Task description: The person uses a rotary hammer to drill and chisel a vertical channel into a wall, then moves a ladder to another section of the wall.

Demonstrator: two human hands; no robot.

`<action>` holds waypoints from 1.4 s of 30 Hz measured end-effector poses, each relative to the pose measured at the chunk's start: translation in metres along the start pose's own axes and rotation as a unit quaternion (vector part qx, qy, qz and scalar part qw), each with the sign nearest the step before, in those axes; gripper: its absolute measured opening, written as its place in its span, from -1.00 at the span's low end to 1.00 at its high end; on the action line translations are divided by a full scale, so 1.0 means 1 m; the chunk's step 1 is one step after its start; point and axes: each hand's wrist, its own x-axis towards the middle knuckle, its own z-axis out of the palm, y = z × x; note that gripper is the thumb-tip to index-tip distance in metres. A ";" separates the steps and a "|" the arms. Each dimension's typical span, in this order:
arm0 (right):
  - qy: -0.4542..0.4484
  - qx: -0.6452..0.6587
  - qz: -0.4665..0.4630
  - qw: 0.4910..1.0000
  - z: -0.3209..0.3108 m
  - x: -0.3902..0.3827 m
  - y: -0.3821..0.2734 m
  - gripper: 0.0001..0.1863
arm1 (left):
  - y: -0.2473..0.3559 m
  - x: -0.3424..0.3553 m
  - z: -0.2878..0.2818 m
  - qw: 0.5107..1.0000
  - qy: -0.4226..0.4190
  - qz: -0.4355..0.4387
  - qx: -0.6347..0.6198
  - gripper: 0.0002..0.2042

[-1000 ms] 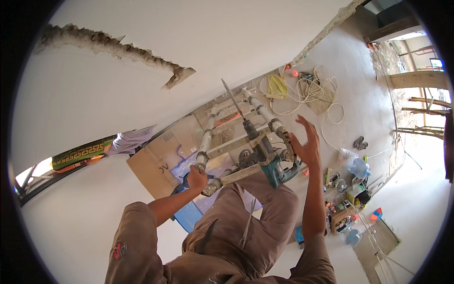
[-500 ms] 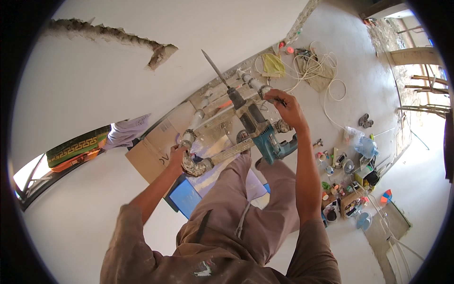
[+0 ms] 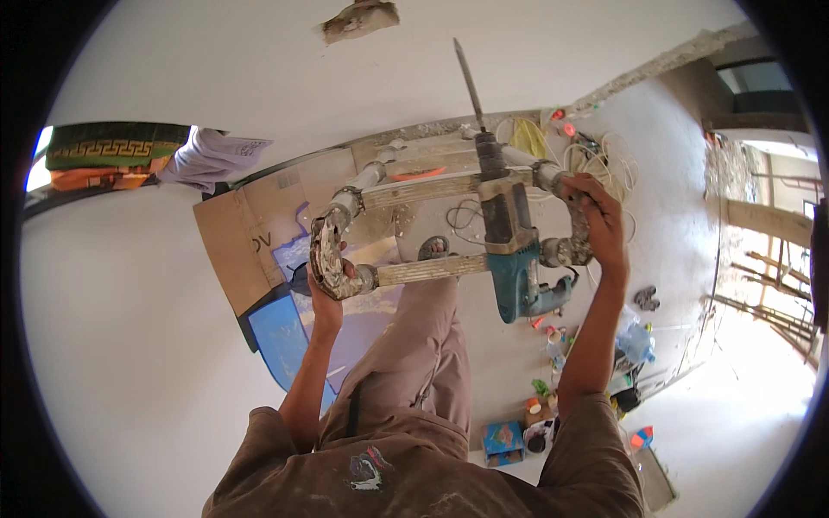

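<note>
Between my arms stands a tubular stepladder (image 3: 432,269), its rails and flat treads crusted with plaster or paint. My left hand (image 3: 326,298) is closed around its curved left end, the fingers partly hidden behind the tube. At the opposite side my right hand (image 3: 604,216) grips the curved right rail. A teal and black demolition hammer (image 3: 509,224) lies across the treads, its long pointed chisel (image 3: 469,85) directed away from me at the wall. Neither hand touches this tool. My foot in a sandal (image 3: 433,248) shows between the treads.
A white wall with a chipped hole (image 3: 361,22) rises ahead. Opened cardboard (image 3: 229,246) and a blue panel (image 3: 276,337) lie left. Coiled pale cable (image 3: 617,164) lies far right; nearer are a water bottle (image 3: 636,344) and small items. Cloths (image 3: 211,160) hang at the left opening.
The ladder, with the hammer on it, appears higher and further right, turned more square to me. Both hands keep hold of it. My view has turned, and my legs have shifted.
</note>
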 end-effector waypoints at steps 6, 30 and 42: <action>-0.018 -0.073 -0.079 0.994 0.004 -0.002 0.008 -0.59 | -0.021 -0.010 0.004 0.996 0.040 0.077 -0.017 -0.29; 0.048 -0.097 -0.084 0.991 0.005 -0.026 0.012 -0.78 | -0.035 -0.027 0.023 0.922 0.190 0.225 0.252 -0.69; -0.049 -0.063 -0.156 0.985 -0.041 0.018 0.060 -0.71 | -0.084 0.009 0.027 0.825 0.268 0.420 0.268 -0.70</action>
